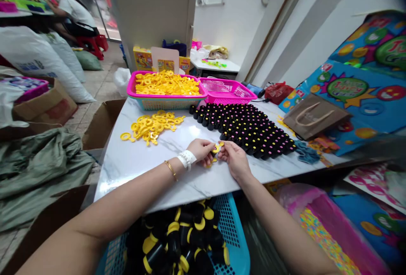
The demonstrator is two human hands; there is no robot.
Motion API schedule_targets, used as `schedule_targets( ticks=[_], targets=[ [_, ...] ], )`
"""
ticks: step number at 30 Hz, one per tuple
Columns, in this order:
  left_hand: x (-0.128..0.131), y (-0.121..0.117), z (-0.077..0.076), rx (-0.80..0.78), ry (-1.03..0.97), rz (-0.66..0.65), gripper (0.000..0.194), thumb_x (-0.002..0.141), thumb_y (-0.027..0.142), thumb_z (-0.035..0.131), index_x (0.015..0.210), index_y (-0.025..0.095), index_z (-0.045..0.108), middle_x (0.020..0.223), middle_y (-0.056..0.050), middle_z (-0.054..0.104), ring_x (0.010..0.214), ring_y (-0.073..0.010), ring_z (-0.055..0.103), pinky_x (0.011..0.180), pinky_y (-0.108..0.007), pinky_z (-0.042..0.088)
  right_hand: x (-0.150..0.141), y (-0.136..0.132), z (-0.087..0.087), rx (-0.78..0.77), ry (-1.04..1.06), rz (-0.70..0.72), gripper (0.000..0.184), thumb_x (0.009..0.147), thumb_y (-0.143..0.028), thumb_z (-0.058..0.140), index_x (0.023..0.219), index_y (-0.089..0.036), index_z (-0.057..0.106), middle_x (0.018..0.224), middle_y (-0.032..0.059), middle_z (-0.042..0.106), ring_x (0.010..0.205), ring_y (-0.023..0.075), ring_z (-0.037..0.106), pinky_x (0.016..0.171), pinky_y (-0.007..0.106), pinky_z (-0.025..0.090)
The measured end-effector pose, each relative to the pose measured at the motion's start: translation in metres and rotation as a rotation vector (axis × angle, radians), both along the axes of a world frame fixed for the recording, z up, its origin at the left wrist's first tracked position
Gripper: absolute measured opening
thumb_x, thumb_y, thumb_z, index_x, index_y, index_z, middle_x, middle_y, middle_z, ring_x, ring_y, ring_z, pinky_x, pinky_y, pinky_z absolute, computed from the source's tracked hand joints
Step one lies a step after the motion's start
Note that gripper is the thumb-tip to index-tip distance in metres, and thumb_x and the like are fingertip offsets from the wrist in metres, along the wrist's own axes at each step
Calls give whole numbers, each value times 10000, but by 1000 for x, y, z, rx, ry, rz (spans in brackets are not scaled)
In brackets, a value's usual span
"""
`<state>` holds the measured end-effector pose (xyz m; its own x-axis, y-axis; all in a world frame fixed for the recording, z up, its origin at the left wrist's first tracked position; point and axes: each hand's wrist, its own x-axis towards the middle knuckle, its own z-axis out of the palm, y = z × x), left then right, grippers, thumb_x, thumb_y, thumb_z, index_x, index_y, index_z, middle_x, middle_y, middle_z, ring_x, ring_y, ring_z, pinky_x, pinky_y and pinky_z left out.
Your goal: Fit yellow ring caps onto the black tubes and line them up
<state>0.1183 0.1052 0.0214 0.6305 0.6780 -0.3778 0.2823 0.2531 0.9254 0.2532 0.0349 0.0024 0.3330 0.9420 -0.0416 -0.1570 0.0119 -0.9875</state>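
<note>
Close together, the left hand [202, 151] and right hand [235, 161] meet at a yellow piece [217, 148]

The yellow piece is between the two hands, over the near part of the white marbled desk [133, 163]. The left grip is closed on it with thumb and fingers; the right grip pinches its other end by the fingertips. Something dark shows beneath it, perhaps a black cylinder, though the fingers hide too much to be sure.

A loose pile of yellow rings [152, 127] lies beyond the left forearm, in front of a pink basket [165, 96] heaped with more. A second pink basket [228, 96] is just right of that. Black cylinders [253, 129], dotted pink or yellow on top, stand in packed rows beyond the right hand. Below the desk edge, a blue basket [237, 237] holds black tubs with yellow ends [174, 237].
</note>
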Motion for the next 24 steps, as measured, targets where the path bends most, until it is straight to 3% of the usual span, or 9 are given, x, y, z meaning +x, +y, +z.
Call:
schedule_targets(
  ticks=[8,12,16,19,22,24],
  targets=[
    [5,6,-6,-76,44,-11,398,950,455,433,819,118,601,470,-35,603,366,-141,561,405,-235,448,16,14,21,-293,54,282,354,589,-323,833,737,-174,547,467,-92,473,346,41,369,322,149,287],
    [10,10,-8,-44,67,-15,412,942,461,445,745,128,587,443,-23,574,320,-108,480,351,-205,330,15,18,20,-330,37,348,319,661,-317,780,762,-204,500,449,-123,439,331,40,366,350,175,414],
    [-2,12,-1,31,120,-60,410,933,513,448,840,134,574,530,-32,620,341,-92,460,368,-201,303,12,13,18,-285,-91,339,285,765,-361,678,988,-232,556,477,-106,494,357,92,496,421,261,535],
    [-22,9,9,358,313,-158,425,924,536,430,966,135,567,676,-73,685,470,-141,575,463,-238,413,14,2,21,-354,-96,368,323,791,-401,642,1060,-234,580,522,-47,563,439,164,617,419,270,531],
    [-36,4,11,796,496,-254,452,760,542,662,992,160,599,857,-107,707,783,-242,670,645,-299,491,17,-24,23,-373,27,394,316,778,-401,676,1036,-245,581,529,-45,556,409,143,578,395,239,477],
    [-38,2,8,964,531,-349,511,665,534,748,1010,180,617,943,-120,694,880,-290,657,685,-335,498,16,-52,21,-404,16,530,272,851,-443,605,1042,-251,581,486,-40,545,371,146,557,383,234,432]
  ],
)
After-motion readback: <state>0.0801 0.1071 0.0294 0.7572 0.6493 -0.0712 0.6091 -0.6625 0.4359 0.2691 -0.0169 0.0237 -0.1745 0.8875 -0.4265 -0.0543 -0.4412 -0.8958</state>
